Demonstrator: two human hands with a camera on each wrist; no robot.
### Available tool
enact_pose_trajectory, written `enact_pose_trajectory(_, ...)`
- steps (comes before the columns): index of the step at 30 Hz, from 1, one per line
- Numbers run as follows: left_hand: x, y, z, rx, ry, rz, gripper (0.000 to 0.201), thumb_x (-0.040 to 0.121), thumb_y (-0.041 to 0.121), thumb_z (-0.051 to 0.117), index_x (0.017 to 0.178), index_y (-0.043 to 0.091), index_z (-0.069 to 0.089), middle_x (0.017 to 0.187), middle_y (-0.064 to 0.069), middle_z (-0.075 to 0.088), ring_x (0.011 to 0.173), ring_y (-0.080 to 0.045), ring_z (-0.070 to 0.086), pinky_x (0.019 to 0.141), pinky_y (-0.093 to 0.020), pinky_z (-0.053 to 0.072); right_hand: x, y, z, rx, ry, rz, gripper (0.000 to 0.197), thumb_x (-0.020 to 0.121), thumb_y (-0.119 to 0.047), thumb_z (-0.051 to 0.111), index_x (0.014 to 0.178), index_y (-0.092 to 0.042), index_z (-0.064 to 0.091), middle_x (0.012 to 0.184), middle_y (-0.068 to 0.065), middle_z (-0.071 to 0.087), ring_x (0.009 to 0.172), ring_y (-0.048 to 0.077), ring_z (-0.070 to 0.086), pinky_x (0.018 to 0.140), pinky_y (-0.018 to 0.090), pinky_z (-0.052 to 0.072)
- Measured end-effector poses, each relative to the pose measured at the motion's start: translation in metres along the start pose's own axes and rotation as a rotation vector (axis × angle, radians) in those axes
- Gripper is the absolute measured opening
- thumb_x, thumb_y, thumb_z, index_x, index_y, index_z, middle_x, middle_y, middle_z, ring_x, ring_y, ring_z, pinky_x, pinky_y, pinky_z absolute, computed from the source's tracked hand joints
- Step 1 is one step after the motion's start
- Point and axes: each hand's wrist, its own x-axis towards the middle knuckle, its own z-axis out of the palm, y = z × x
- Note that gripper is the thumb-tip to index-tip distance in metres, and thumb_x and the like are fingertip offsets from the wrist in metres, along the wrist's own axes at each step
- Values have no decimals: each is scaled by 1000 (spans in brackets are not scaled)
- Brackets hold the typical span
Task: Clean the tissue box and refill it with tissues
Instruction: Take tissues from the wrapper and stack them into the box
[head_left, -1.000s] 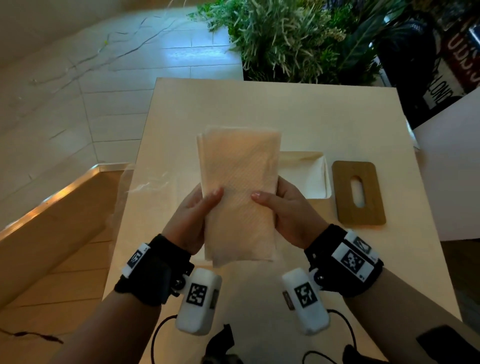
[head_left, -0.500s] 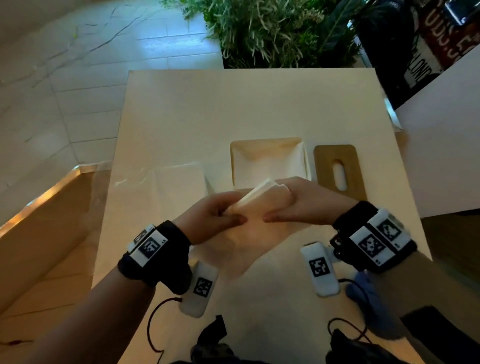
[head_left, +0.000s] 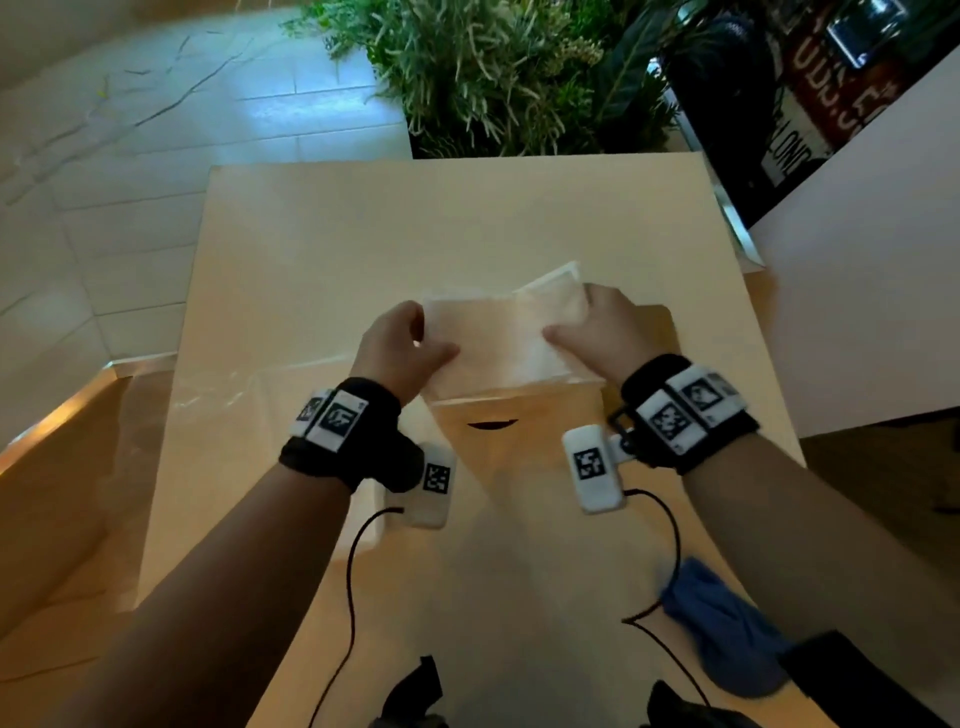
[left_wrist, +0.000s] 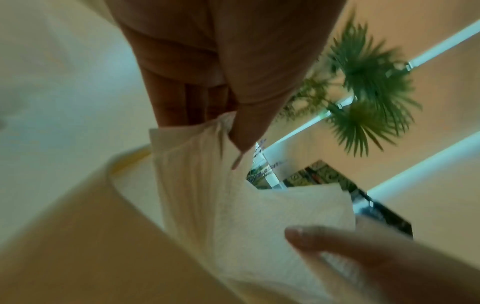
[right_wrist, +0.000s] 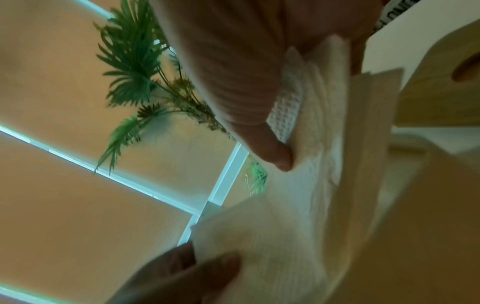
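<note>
left hand (head_left: 396, 345), right hand (head_left: 597, 332), gripping tissue stack (head_left: 498, 338) ends

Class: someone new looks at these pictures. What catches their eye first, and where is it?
First, the stack of tissues at the table's middle, gripped at its ends by the left hand and right hand. Next, the leafy green plant beyond the table's far edge, then a blue cloth near the right forearm.

Pale table (head_left: 322, 249), square top, planter past far edge. Clear plastic wrap (head_left: 218, 384) lying at left edge. Blue cloth (head_left: 722, 623) on near right corner. Wooden lid (right_wrist: 436, 86) flat at right, mostly hidden from head view.
</note>
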Motion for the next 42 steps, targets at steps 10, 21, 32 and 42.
enact_pose_trajectory(10, 26, 14, 21, 560, -147, 47, 8, 79, 4, 50, 76, 10, 47, 89, -16, 61, 89, -33, 57, 68, -31, 36, 14, 11, 51, -395, -155, -153, 30, 88, 5, 45, 116, 0, 53, 96, 18, 64, 91, 32, 63, 69, 31, 45)
enact_pose_trajectory(21, 20, 9, 9, 516, -77, 64, 38, 79, 11, 55, 115, 12, 40, 81, -15, 53, 77, -34, 55, 66, -36, 43, 26, 4, 20, -666, -344, -337, 32, 82, 13, 41, 104, -4, 58, 105, 17, 63, 101, 32, 59, 79, 33, 44)
enact_pose_trajectory(32, 17, 7, 8, 815, -150, 678, 33, 80, 19, 65, 112, 23, 63, 130, -10, 53, 125, -33, 43, 104, -45, 38, 20, 18, 13, -574, -27, -903, 39, 66, 15, 66, 102, 1, 64, 104, 22, 64, 94, 37, 61, 82, 44, 54)
enact_pose_trajectory(42, 33, -4, 36, 1222, -535, 513, 25, 90, 18, 43, 109, 12, 59, 121, -3, 59, 120, -25, 47, 107, -42, 34, 34, 28, 28, -1213, -478, -703, 50, 89, -19, 58, 136, -11, 43, 154, 12, 26, 142, 34, 21, 117, 48, 17)
